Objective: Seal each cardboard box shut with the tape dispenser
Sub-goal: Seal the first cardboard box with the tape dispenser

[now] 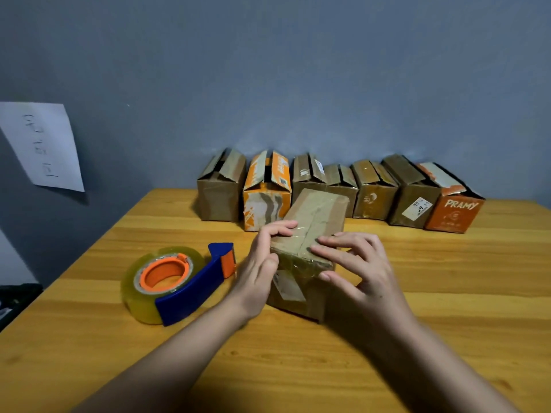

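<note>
Two bare forearms reach in from the near edge over the wooden desk (pixel 89 338). The left hand (pixel 258 263) sits against the left near corner of a closed cardboard box (pixel 310 234), its fingers (pixel 280 228) curved over the top edge and the thumb pressing on the near end face. The right hand (pixel 357 266) rests on the box's right near corner, fingers spread and lightly bent, their tips flat on the top next to the middle seam, the thumb down against the near end. Neither hand wraps fully around the box; both press on it. Shiny clear tape (pixel 301 265) covers the near end of the box and folds down over that face.

Just left of the left hand, apart from it, the tape dispenser (pixel 179 284) lies on its side on the desk: a blue frame, an orange hub, a fat roll of clear tape, the cutter end pointing towards the box.

Further back, a row of boxes (pixel 337 189) stands along the grey wall (pixel 298 70), most flaps raised or ajar; the rightmost is orange and reads "PRAMY". A sheet of paper (pixel 44 144) hangs on the wall at far left.
</note>
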